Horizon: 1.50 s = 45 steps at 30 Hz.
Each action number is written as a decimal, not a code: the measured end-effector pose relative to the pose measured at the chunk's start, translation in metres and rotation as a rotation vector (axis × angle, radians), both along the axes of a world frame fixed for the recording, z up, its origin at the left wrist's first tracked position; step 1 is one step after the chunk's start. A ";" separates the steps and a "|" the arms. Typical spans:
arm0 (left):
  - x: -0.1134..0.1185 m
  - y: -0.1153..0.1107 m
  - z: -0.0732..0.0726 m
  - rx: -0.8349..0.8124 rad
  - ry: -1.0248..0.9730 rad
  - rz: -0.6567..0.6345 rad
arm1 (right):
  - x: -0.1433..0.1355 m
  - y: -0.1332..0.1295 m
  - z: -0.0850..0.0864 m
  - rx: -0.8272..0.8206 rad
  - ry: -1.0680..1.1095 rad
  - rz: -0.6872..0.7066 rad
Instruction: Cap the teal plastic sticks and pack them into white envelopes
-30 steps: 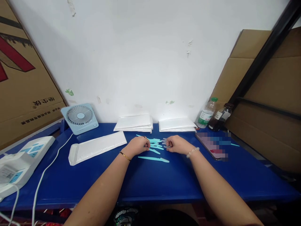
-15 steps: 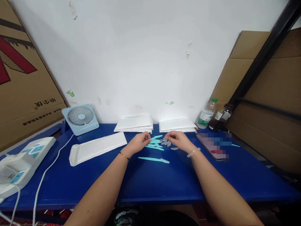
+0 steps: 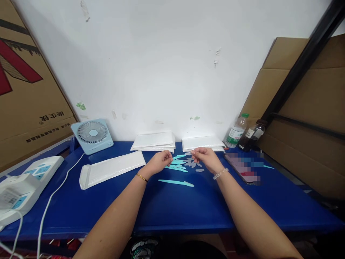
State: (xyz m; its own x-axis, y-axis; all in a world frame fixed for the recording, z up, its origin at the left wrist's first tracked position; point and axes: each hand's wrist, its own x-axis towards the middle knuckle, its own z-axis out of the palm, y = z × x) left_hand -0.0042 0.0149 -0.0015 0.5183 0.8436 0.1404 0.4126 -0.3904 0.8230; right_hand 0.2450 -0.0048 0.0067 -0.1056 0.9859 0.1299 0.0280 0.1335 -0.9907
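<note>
My left hand pinches a turquoise eyebrow razor, its blade end pointing right. In my right hand, closed thumb and fingers grip a small translucent blade cap. A narrow gap separates the cap from the razor's tip, or they may just touch; I cannot tell which. Under and between the hands lies a heap of turquoise razors. Several loose grey translucent caps are scattered below my right hand, one of them lying apart. Nearer to me, one razor lies by itself, with a cap over its right end.
White padded envelopes lie in a left stack and a right stack by the wall. A single envelope, fan and power strip are leftward. A phone and two bottles stand or lie rightward.
My right hand has lifted from the caps and moved slightly up, now with a cap in its fingers. My left hand has stayed almost in place with the razor.
</note>
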 end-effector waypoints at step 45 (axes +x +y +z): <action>0.014 -0.010 0.002 0.389 0.394 -0.008 | -0.010 -0.009 -0.006 0.213 -0.676 0.234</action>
State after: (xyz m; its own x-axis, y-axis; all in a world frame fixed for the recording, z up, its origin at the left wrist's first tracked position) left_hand 0.0102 0.0049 0.0007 0.6011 0.7640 0.2345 0.6559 -0.6393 0.4013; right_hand 0.2353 -0.0136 0.0010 -0.4346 0.8884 0.1476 0.5694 0.3980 -0.7193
